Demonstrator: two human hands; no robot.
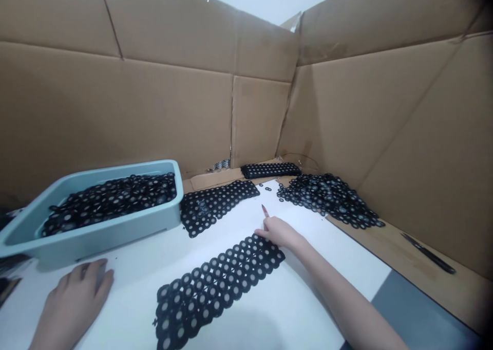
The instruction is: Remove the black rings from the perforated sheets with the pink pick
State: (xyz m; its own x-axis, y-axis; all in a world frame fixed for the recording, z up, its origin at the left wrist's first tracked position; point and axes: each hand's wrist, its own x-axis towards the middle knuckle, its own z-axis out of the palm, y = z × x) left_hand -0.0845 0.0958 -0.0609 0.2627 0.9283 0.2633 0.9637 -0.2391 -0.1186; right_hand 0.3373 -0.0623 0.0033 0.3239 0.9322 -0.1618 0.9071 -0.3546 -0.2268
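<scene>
A long sheet of joined black rings [215, 283], with pale discs showing in its holes, lies diagonally on the white table in front of me. My right hand [279, 232] is closed at the sheet's far right corner, fingertips touching it. A slim tool with a reddish, pointed end [265, 211] sticks out from those fingers; its exact kind is hard to make out. My left hand [73, 301] rests on the table left of the sheet, holding nothing that I can see, with thumb and fingers apart.
A light-blue tub [127, 239] of loose black rings stands at left. Behind lie a second ring sheet [219, 201] and a stack of sheets [271, 170]. A heap of rings [331, 196] and a dark-handled tool [429, 253] are at right. Cardboard walls [154, 108] enclose the table.
</scene>
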